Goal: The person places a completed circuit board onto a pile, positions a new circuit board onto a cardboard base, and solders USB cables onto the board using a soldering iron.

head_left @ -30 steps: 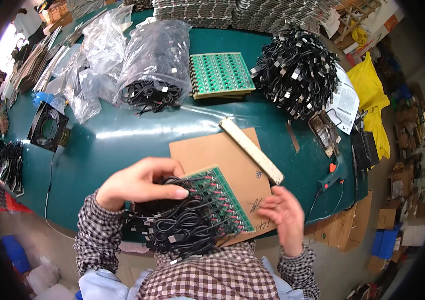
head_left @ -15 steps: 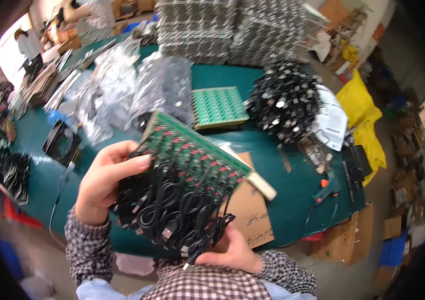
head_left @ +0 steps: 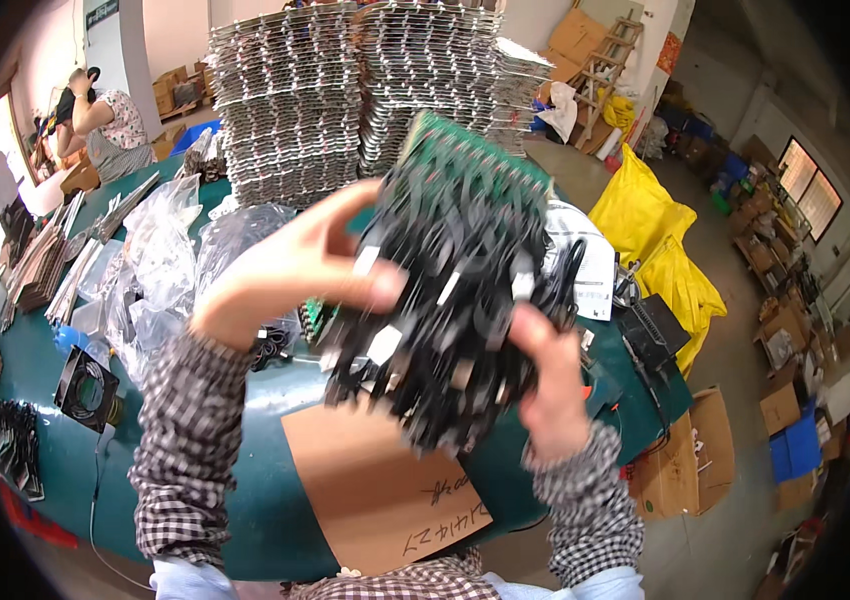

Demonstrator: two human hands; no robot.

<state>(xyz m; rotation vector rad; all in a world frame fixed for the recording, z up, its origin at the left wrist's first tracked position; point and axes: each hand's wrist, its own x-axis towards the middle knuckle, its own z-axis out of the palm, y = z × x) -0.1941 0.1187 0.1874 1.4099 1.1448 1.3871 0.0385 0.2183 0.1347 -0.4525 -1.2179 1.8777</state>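
Observation:
A green circuit board panel (head_left: 470, 165) is raised over the table, blurred by motion, with a thick mass of black USB cables (head_left: 435, 320) hanging from it. My left hand (head_left: 310, 255) is closed at the left side of this load, its thumb over the cables and its other fingers partly behind the board. Against the lower right of the cables, my right hand (head_left: 555, 380) presses its thumb, with its other fingers hidden. Below lies a flat piece of brown cardboard (head_left: 375, 480) with handwriting on it.
Tall stacks of boards (head_left: 290, 105) rise at the back. Clear plastic bags (head_left: 160, 240) and a small black fan (head_left: 87, 390) are at the left. Yellow sacking (head_left: 650, 240) hangs at the right, above an open carton (head_left: 690, 460). Another person (head_left: 110, 125) is at the far left.
Both hands have carried the board and cables up and away from me, toward the stacks. My right hand has moved from beneath the cables to their right side. The view has tilted upward.

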